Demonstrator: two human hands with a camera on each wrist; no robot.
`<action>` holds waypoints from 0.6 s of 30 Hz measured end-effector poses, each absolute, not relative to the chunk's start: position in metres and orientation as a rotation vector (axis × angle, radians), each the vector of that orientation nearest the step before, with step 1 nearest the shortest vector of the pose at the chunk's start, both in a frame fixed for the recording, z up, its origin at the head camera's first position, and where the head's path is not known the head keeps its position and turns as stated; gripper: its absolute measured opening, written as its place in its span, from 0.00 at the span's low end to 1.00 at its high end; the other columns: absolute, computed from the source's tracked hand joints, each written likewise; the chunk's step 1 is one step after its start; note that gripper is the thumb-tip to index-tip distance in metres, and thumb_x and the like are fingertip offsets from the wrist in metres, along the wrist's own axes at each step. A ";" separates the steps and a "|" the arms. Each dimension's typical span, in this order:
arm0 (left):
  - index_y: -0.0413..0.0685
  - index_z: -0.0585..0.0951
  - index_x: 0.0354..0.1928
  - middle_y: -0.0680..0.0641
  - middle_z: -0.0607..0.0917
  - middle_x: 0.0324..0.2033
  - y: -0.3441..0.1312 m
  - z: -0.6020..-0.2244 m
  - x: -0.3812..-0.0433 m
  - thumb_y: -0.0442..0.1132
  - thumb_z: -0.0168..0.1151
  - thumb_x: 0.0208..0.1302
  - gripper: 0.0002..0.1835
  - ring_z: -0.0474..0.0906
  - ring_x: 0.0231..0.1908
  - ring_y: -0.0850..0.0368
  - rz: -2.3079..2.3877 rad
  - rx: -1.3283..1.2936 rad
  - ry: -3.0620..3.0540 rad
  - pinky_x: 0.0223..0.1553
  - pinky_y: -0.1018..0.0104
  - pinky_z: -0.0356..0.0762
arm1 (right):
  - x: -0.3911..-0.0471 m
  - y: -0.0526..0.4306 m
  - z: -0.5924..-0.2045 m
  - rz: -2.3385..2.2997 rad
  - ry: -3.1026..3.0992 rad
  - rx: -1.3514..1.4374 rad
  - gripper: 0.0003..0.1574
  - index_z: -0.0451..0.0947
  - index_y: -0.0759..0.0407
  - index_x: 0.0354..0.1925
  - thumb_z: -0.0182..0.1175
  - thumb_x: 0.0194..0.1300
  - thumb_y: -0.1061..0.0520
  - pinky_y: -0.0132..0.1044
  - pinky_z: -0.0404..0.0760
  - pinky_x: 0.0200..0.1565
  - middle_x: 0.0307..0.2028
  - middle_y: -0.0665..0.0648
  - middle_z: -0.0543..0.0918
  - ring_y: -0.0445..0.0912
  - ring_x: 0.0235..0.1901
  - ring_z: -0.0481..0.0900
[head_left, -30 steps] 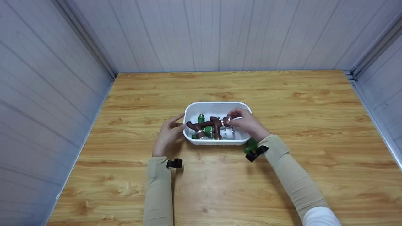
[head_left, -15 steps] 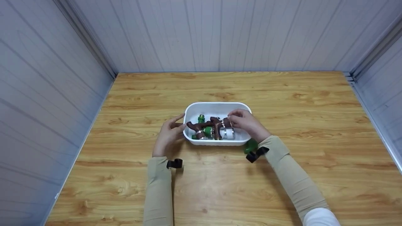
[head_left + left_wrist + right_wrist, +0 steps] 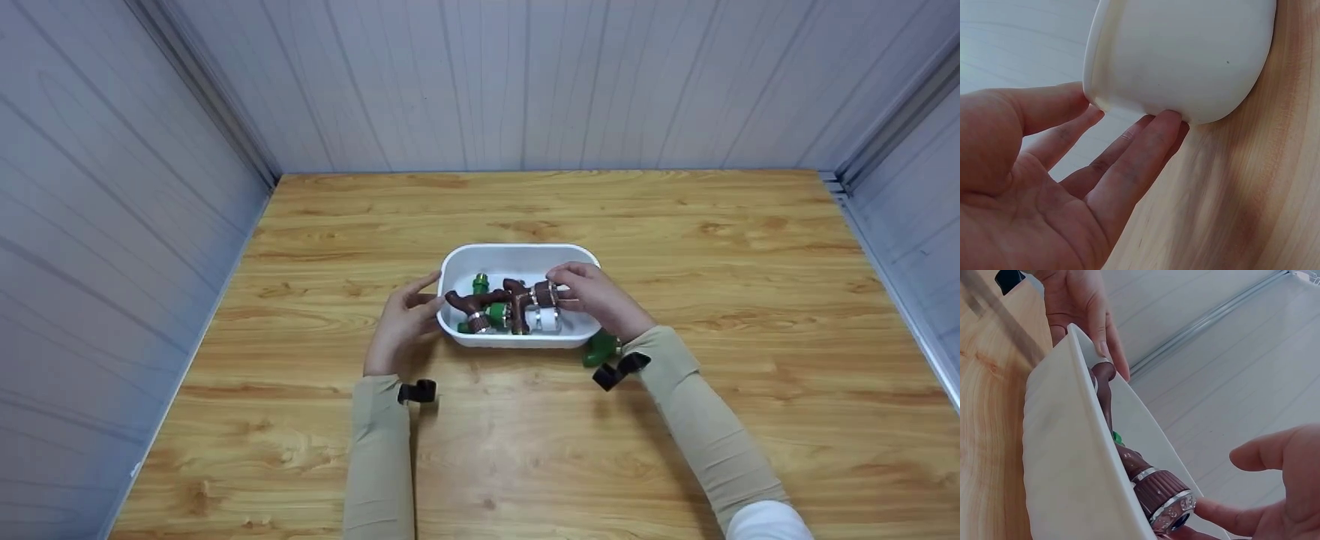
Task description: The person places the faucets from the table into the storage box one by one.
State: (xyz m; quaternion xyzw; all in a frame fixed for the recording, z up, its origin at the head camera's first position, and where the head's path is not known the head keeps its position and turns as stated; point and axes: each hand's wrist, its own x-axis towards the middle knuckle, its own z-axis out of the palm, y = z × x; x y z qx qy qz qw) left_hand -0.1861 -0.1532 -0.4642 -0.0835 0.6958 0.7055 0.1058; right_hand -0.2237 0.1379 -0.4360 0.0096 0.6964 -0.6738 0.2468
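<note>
A white plastic bin [image 3: 517, 341] holds several pipe fittings. On top lie brown branched fittings [image 3: 517, 304] with ribbed, metal-ringed ends; green fittings [image 3: 496, 313] and a white fitting [image 3: 549, 320] show beneath them. At the bin's left end, my left hand [image 3: 403, 322] touches the rim and outer wall with fairly straight fingertips, as the left wrist view shows. My right hand [image 3: 604, 300] is over the bin's right side, its thumb apart from the fingers. In the right wrist view, a fingertip [image 3: 1213, 512] touches the metal end of a brown ribbed collar [image 3: 1165, 498]; the lower fingers are partly hidden.
A green fitting [image 3: 600, 349] lies on the wooden table [image 3: 510, 435] just outside the bin's front right corner, partly covered by the right wrist strap. Pale panel walls [image 3: 480, 82] enclose the table at the back and both sides.
My right hand has let go of the brown fitting's ribbed end and drawn slightly right and toward me, uncovering the collar. The left hand and bin have stayed put.
</note>
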 end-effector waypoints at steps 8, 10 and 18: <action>0.60 0.72 0.57 0.37 0.73 0.46 -0.154 -0.480 -0.192 0.39 0.61 0.56 0.25 0.76 0.42 0.44 2.101 -0.262 2.030 0.42 0.57 0.76 | -0.218 0.146 -0.433 -1.892 1.829 -0.019 0.25 0.62 0.76 0.52 0.43 0.67 0.55 0.49 0.67 0.54 0.49 0.68 0.67 0.60 0.50 0.68; 0.60 0.72 0.56 0.37 0.73 0.45 -0.154 -0.482 -0.193 0.39 0.62 0.55 0.24 0.75 0.42 0.43 2.119 -0.263 2.026 0.41 0.57 0.76 | -0.217 0.148 -0.433 -1.913 1.804 -0.035 0.25 0.61 0.77 0.52 0.42 0.67 0.55 0.50 0.66 0.54 0.50 0.70 0.66 0.61 0.51 0.67; 0.55 0.71 0.58 0.36 0.74 0.44 -0.152 -0.469 -0.188 0.35 0.59 0.57 0.24 0.75 0.42 0.41 2.138 -0.242 2.014 0.40 0.57 0.77 | -0.213 0.155 -0.429 -1.987 1.728 -0.049 0.27 0.58 0.79 0.53 0.41 0.69 0.55 0.51 0.64 0.56 0.54 0.74 0.61 0.66 0.54 0.62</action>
